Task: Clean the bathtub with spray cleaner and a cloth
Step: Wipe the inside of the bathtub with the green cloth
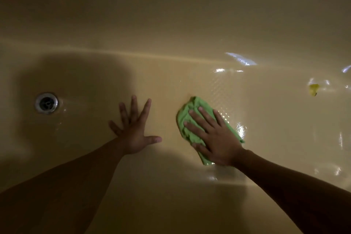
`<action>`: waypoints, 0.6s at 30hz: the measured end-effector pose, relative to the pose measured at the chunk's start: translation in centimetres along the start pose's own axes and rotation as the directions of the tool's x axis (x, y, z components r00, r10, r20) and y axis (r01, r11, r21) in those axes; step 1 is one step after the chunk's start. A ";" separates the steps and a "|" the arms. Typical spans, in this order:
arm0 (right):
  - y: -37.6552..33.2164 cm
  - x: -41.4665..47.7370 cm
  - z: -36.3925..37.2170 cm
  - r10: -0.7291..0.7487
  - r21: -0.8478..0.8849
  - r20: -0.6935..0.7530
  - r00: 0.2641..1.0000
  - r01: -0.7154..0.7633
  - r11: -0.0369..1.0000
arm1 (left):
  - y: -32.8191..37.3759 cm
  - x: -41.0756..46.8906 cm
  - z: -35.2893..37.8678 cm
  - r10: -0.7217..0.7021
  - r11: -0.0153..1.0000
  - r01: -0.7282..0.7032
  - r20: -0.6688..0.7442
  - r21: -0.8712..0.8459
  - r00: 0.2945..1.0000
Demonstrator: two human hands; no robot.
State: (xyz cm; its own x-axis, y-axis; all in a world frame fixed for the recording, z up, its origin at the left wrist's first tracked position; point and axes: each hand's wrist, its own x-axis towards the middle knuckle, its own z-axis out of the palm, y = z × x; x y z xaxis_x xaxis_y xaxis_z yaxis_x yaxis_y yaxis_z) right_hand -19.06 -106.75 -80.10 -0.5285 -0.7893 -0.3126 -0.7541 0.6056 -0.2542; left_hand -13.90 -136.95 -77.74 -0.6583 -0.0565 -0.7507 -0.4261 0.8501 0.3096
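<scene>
I look down into a cream-yellow bathtub [171,30] in dim light. A crumpled green cloth [187,109] lies on the tub floor right of centre. My right hand [214,135] lies flat on top of the cloth, fingers straight and spread, pressing it down. My left hand [135,129] rests flat on the bare tub floor to the left of the cloth, fingers splayed, holding nothing. No spray cleaner bottle is in view.
A round metal drain [46,103] sits in the tub floor at the left. A small yellow scrap [313,89] lies on the floor at the far right. Wet glints show on the floor around and to the right of the cloth.
</scene>
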 end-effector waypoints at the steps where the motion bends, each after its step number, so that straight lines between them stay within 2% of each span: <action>1: -0.1 -1.3 0.3 -0.030 -0.003 0.026 0.999 0.030 1.000 | -0.1 0.0 0.0 0.001 1.000 -0.001 0.005 -0.005 1.000; 4: 0.3 -5.2 0.9 -0.063 -0.005 0.071 0.995 0.063 0.998 | -0.6 -0.2 -0.1 -0.005 1.000 0.005 0.016 -0.005 1.000; 8: 2.2 -9.6 1.1 0.018 0.018 0.090 0.996 -0.020 1.000 | -1.3 -0.6 -0.1 -0.028 1.000 0.027 0.035 0.012 0.999; 12: 4.6 -10.5 1.0 0.253 0.082 0.096 0.963 -0.261 0.962 | -2.4 -1.2 -0.3 -0.035 0.999 0.034 0.074 0.020 0.997; 18: 8.2 -5.6 -0.4 0.605 0.213 0.031 0.795 -0.597 0.774 | -3.6 -1.8 -0.5 -0.057 0.997 0.052 0.112 0.052 0.992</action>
State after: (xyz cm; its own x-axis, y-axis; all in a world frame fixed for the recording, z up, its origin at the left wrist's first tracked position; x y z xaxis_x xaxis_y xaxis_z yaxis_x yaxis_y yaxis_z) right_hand -22.44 -97.44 -80.10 -0.8648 -0.2581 -0.4308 -0.1849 0.9612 -0.2046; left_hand -11.52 -140.14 -77.22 -0.5588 -0.0460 -0.8281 -0.4270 0.8719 0.2397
